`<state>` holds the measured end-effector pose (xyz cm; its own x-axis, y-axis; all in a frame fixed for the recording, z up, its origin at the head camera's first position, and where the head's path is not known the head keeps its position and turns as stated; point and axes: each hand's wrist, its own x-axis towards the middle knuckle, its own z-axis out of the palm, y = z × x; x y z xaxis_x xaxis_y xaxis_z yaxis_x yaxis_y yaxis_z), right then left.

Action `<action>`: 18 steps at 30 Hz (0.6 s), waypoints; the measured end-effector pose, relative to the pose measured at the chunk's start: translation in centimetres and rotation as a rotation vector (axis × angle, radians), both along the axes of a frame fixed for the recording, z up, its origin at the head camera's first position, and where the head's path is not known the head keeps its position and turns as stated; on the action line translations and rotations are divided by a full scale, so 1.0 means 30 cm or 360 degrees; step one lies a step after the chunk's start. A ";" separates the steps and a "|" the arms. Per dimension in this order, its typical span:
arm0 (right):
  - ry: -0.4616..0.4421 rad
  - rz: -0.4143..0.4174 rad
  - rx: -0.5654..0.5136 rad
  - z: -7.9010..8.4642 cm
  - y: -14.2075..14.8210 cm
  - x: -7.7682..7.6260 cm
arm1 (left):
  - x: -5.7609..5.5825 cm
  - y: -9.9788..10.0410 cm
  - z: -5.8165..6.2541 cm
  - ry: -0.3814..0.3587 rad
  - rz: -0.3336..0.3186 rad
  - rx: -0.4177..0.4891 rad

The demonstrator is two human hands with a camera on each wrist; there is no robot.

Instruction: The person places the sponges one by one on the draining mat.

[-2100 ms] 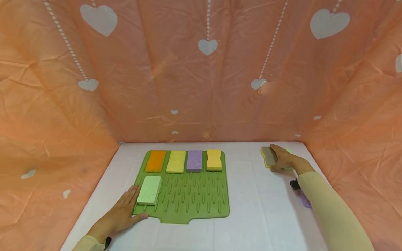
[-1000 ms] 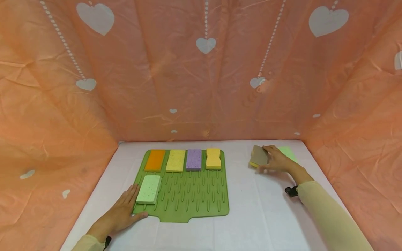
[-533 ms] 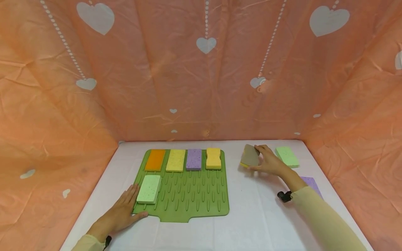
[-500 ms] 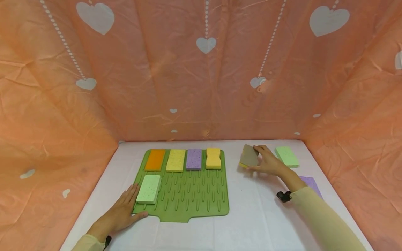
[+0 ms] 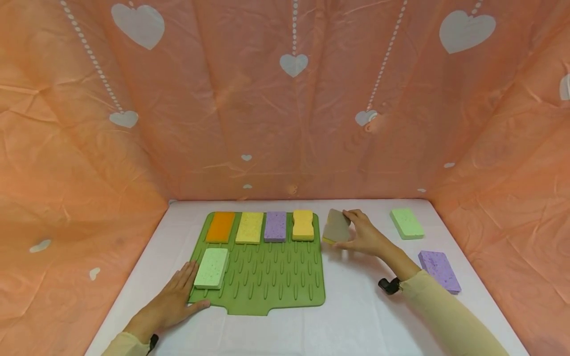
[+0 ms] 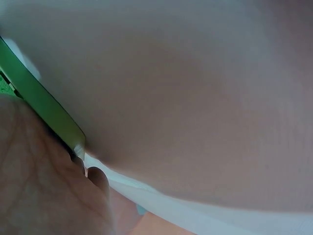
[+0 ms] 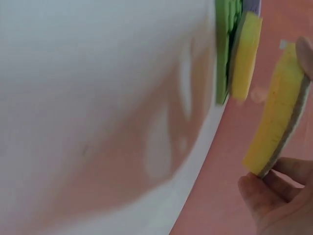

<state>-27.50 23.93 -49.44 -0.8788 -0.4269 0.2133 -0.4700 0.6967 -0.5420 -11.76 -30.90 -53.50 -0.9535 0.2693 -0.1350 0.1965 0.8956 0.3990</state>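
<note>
My right hand grips a sponge with a grey top layer and yellow underside, held off the table just right of the green ridged mat. In the right wrist view, thumb and fingers pinch the sponge by its two ends. My left hand lies flat with straight fingers along the mat's left edge, beside a pale green sponge. Along the mat's back row lie an orange sponge, a yellow sponge, a purple sponge and a notched yellow sponge.
At the table's right lie another pale green sponge and a second purple sponge. Orange cloth with white hearts encloses the white table at the back and sides.
My right hand has carried the grey-and-yellow sponge left from the table's right side to near the mat, uncovering the pale green and purple sponges there. The left hand has stayed put.
</note>
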 end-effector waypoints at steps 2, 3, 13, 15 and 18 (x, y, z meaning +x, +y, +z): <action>-0.0005 0.0011 -0.0010 0.006 -0.031 0.014 | 0.000 -0.001 0.001 -0.0004 0.0000 -0.0006; -0.0006 0.0022 -0.0014 0.009 -0.046 0.021 | 0.000 0.000 0.003 -0.0012 0.0004 -0.0004; -0.0033 0.0083 -0.0050 0.024 -0.186 0.081 | 0.007 0.007 0.013 -0.0003 0.0016 -0.0021; -0.0042 0.0094 -0.0047 0.018 -0.213 0.085 | 0.009 0.007 0.012 0.0019 0.0009 -0.0023; -0.0086 0.0113 -0.0045 0.008 -0.259 0.094 | 0.008 0.006 0.010 0.0055 -0.0003 -0.0032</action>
<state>-24.70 16.16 -49.20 -0.8570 -0.4831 0.1794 -0.4873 0.6467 -0.5868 -11.51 -30.72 -53.19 -0.9573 0.2685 -0.1076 0.2113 0.9031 0.3737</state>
